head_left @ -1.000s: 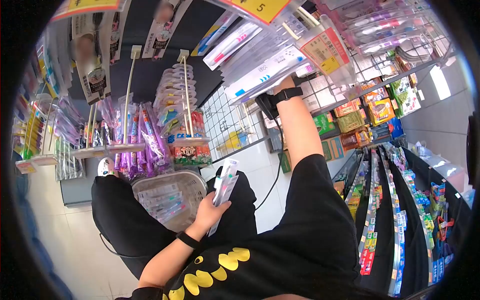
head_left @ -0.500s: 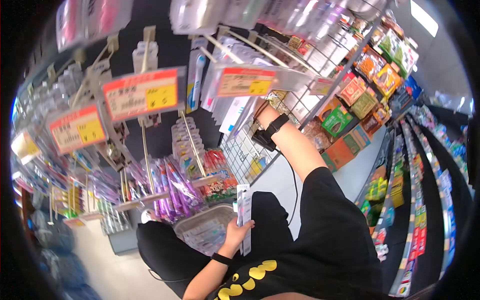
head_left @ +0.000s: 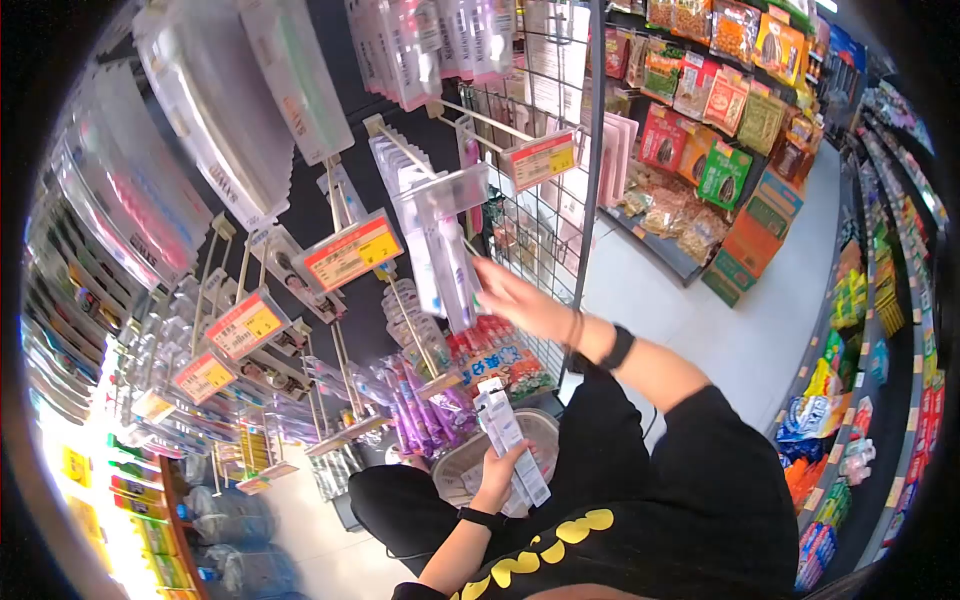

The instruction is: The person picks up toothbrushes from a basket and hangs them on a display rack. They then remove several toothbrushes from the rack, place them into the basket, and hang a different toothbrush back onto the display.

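My left hand (head_left: pixel 497 478) is closed on boxed toothbrushes (head_left: pixel 507 425), in narrow white packs held upright above a grey basket (head_left: pixel 545 425) between my knees. More packs lie in the basket, partly hidden by the held ones. My right hand (head_left: pixel 530 308) is stretched out at a hanging row of toothbrush packs (head_left: pixel 458 270), fingers apart at the right edge of the front pack. Whether the fingertips touch that pack is hard to tell. A clear label holder (head_left: pixel 450 192) sits in front of this row.
Price tags (head_left: pixel 352 262) stick out on hooks at the left. Purple packs (head_left: pixel 425 395) and a red bag (head_left: pixel 505 365) are low behind the basket. A wire grid panel (head_left: pixel 560 215) stands at the right, with snack bags (head_left: pixel 725 175) beyond. Tiled floor (head_left: pixel 650 285) lies between.
My view has turned, so the rack appears shifted. My right hand has come from beside the wire grid to the front of the hanging toothbrush row. My left hand still holds its packs.
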Demonstrator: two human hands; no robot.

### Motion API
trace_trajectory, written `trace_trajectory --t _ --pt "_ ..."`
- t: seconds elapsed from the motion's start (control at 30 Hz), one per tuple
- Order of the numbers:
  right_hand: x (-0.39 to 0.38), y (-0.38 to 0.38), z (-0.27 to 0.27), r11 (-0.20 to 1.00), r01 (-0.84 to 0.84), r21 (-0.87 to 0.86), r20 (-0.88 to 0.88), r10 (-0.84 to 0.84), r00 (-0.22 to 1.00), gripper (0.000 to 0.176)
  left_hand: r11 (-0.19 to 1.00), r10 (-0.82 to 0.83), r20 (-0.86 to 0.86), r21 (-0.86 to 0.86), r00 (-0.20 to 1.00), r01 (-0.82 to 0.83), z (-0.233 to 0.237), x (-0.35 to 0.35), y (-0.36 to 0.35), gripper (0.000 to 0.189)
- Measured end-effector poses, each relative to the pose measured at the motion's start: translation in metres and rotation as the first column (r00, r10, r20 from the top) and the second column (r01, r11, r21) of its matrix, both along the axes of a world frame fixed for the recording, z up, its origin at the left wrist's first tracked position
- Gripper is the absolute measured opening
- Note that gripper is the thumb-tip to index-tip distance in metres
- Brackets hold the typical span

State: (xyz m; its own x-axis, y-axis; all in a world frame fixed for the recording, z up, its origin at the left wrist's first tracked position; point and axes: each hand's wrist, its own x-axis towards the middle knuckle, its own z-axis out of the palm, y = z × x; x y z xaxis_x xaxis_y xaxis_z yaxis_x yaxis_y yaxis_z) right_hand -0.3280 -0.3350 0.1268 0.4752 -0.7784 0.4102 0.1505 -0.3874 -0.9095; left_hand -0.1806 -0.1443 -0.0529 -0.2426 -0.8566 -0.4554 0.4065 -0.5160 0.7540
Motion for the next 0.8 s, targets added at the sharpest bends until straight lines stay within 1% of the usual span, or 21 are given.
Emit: trace_trajectory --t 0.03,0.1,0.13,0.17,0.23,0.27,0.33,0.37,0.4,0.43,0.47,0.5,0.57,0.63,0.7,0.73,0.77,0.8 --pt "-0.008 0.018 -0.008 0.998 -0.012 -0.068 -0.008 0.011 1.0 0.058 1.0 0.007 0.02 0.001 1.0 -0.007 0.006 0.001 0.001 0.019" --pt "-0.029 0.057 -0.009 0.944 0.119 -0.309 -0.224 -0.194 0.955 0.061 0.999 0.03 0.038 0.024 0.999 -0.03 0.022 -0.001 0.004 0.018" --pt "-0.035 0.066 -0.022 0.94 0.171 -0.296 -0.213 -0.239 0.947 0.059 0.999 0.041 0.052 0.031 0.998 -0.043 0.022 -0.001 0.007 0.018" --pt "-0.043 0.074 -0.035 0.944 0.164 -0.287 -0.203 -0.227 0.952 0.059 0.998 0.036 0.051 0.044 0.998 -0.038 0.022 -0.001 0.009 0.018" --pt "-0.055 0.089 -0.061 0.979 0.163 -0.123 -0.25 -0.19 0.949 0.05 0.996 0.043 0.068 0.069 0.997 -0.047 0.024 -0.001 0.017 0.018" --pt "-0.061 0.094 -0.07 0.982 0.154 -0.112 -0.236 -0.177 0.955 0.05 0.997 0.041 0.061 0.067 0.997 -0.045 0.03 -0.003 0.019 0.018" --pt "-0.074 0.104 -0.086 0.989 0.136 -0.053 -0.263 -0.146 0.954 0.037 0.998 0.023 0.034 0.058 0.999 -0.024 0.033 -0.006 0.024 0.017" --pt "-0.078 0.111 -0.089 0.99 0.13 -0.048 -0.252 -0.138 0.958 0.037 0.998 0.029 0.047 0.06 0.998 -0.032 0.038 -0.008 0.025 0.017" --pt "-0.082 0.12 -0.091 0.98 0.154 0.127 -0.16 -0.133 0.978 0.032 0.996 0.043 0.058 0.07 0.997 -0.047 0.041 -0.011 0.026 0.017" --pt "-0.086 0.127 -0.094 0.94 0.156 0.303 -0.071 -0.14 0.988 0.028 0.995 0.058 0.065 0.082 0.996 -0.063 0.044 -0.014 0.027 0.018" --pt "-0.09 0.13 -0.097 0.932 0.169 0.321 -0.047 -0.162 0.986 0.027 0.993 0.069 0.071 0.089 0.995 -0.076 0.043 -0.015 0.028 0.018" --pt "-0.094 0.133 -0.097 0.932 0.155 0.327 -0.045 -0.149 0.988 0.027 0.995 0.073 0.068 0.063 0.995 -0.077 0.04 -0.015 0.027 0.018" --pt "-0.102 0.139 -0.088 0.903 0.213 0.374 0.005 -0.231 0.973 0.025 0.993 0.102 0.059 0.048 0.993 -0.104 0.04 -0.02 0.028 0.018" --pt "-0.106 0.143 -0.072 0.909 0.271 0.318 0.065 -0.306 0.95 0.023 0.987 0.147 0.055 0.061 0.988 -0.15 0.05 -0.023 0.024 0.018" --pt "-0.113 0.144 -0.05 0.922 0.318 0.222 0.04 -0.334 0.942 0.02 0.98 0.182 0.037 0.072 0.983 -0.185 0.061 -0.023 0.019 0.018" --pt "-0.115 0.145 -0.034 0.916 0.343 0.209 0.028 -0.356 0.934 0.019 0.986 0.163 0.041 0.032 0.986 -0.165 0.064 -0.022 0.017 0.018" --pt "-0.116 0.146 -0.017 0.923 0.323 0.208 0.022 -0.334 0.942 0.019 0.99 0.142 0.047 -0.006 0.989 -0.142 0.067 -0.022 0.015 0.019" --pt "-0.118 0.147 0.001 0.932 0.358 0.059 0.012 -0.359 0.933 0.019 0.987 0.162 0.024 0.002 0.986 -0.163 0.076 -0.023 0.013 0.021"
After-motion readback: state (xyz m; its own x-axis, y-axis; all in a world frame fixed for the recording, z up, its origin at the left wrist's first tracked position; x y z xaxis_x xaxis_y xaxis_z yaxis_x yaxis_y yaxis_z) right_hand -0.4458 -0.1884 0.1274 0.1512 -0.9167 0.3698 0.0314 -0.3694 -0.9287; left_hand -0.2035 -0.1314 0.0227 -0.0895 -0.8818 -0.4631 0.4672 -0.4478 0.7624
